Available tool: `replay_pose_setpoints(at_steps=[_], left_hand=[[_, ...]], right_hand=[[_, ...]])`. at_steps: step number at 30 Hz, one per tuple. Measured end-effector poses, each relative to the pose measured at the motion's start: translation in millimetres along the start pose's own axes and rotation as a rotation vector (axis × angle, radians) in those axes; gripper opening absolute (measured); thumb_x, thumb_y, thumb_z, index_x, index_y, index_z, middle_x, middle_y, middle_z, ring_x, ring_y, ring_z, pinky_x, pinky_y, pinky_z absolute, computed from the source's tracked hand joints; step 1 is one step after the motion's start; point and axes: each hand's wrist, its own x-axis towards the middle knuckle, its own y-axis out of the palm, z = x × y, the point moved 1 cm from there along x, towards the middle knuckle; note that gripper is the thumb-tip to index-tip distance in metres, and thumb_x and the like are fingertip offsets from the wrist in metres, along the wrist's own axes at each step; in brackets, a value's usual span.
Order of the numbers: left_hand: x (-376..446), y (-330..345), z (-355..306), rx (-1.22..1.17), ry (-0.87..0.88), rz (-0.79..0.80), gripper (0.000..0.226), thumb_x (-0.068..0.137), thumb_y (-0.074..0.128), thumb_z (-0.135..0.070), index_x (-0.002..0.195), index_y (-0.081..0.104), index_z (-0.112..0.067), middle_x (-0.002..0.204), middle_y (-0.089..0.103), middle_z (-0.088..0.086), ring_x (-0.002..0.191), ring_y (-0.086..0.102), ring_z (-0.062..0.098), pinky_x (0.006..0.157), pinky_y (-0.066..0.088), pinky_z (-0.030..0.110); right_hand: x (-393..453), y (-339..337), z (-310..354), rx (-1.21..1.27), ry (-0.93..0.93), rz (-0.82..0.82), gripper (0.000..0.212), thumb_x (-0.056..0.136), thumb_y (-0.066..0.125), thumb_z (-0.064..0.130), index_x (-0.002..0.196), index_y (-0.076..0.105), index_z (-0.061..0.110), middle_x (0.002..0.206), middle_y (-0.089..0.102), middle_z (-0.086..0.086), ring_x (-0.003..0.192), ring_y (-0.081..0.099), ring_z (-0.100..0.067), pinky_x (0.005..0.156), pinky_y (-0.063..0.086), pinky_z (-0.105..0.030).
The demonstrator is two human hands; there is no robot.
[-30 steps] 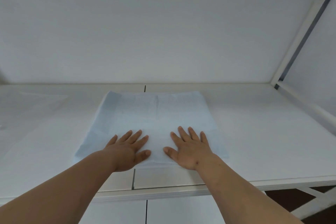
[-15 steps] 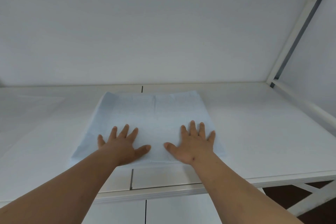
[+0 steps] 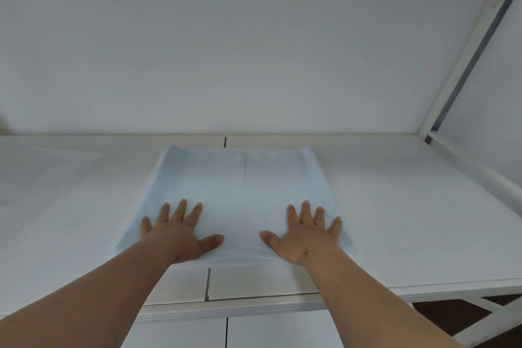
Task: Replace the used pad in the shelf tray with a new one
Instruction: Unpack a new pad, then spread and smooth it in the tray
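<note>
White shelf (image 3: 395, 220) | pad (image 3: 240, 192) laid flat | your left hand (image 3: 180, 234) and right hand (image 3: 305, 237) press it, fingers spread | only smoothing seems left

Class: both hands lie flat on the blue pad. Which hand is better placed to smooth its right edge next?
Right hand: its fingers already lie beside the pad's right edge; the left hand rests near the opposite side.

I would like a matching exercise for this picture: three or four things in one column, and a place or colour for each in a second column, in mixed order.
Things:
1. left hand
2. right hand
3. pad
4. shelf frame post

Descriptions:
A. light blue, lying flat on the shelf
B. white, at the far right
C. flat on the pad's near left part
D. flat on the pad's near right part

Pairs: 1-C, 2-D, 3-A, 4-B
</note>
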Motion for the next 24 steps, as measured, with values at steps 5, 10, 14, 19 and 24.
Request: replay_pose_setpoints(at_steps=[5, 10, 14, 19, 24], left_hand=[[1.7, 1.8, 10.9, -0.011, -0.053, -0.037, 0.106, 0.063, 0.013, -0.096, 0.148, -0.018, -0.042, 0.16, -0.02, -0.008, 0.147, -0.017, 0.029, 0.117, -0.005, 0.055], [5.4, 2.7, 11.4, -0.012, -0.048, -0.021, 0.1, 0.068, 0.013, -0.093, 0.148, -0.017, -0.042, 0.16, -0.019, -0.009, 0.148, -0.012, 0.028, 0.118, -0.001, 0.052], [8.5, -3.8, 17.4, -0.008, -0.033, -0.243, 0.07, 0.091, 0.014, -0.068, 0.152, -0.001, -0.039, 0.163, -0.004, -0.004, 0.149, 0.002, 0.022, 0.119, 0.009, 0.045], [17.2, -0.8, 27.2, 0.001, -0.04, -0.212, 0.072, 0.09, 0.01, -0.069, 0.152, -0.008, -0.036, 0.162, -0.011, -0.002, 0.148, -0.013, 0.029, 0.121, -0.002, 0.045], [18.5, -2.6, 28.0, 0.06, -0.049, -0.157, 0.081, 0.083, 0.005, -0.077, 0.152, -0.009, -0.037, 0.162, -0.009, -0.004, 0.149, -0.008, 0.028, 0.119, 0.004, 0.045]], right_hand=[[2.0, -1.2, 0.1, 0.015, -0.006, 0.013, 0.104, 0.073, 0.018, 0.09, 0.153, -0.015, 0.031, 0.159, -0.028, -0.002, 0.145, -0.024, -0.033, 0.111, -0.016, -0.062], [3.1, -0.5, 0.4, -0.001, -0.001, 0.014, 0.104, 0.073, 0.018, 0.09, 0.152, -0.015, 0.031, 0.159, -0.027, -0.002, 0.146, -0.024, -0.033, 0.112, -0.015, -0.062], [5.0, -7.8, 3.6, -0.015, -0.022, -0.041, 0.103, 0.075, 0.023, 0.086, 0.155, -0.008, 0.028, 0.162, -0.017, -0.005, 0.148, -0.016, -0.033, 0.115, -0.011, -0.059], [7.6, -7.6, 5.7, -0.007, -0.059, -0.134, 0.098, 0.081, 0.021, 0.081, 0.155, -0.008, 0.024, 0.161, -0.02, -0.008, 0.147, -0.021, -0.032, 0.118, -0.01, -0.051], [13.2, -6.3, 4.4, -0.011, -0.039, -0.055, 0.099, 0.079, 0.018, 0.084, 0.154, -0.012, 0.025, 0.16, -0.021, -0.008, 0.147, -0.018, -0.034, 0.118, -0.007, -0.054]])
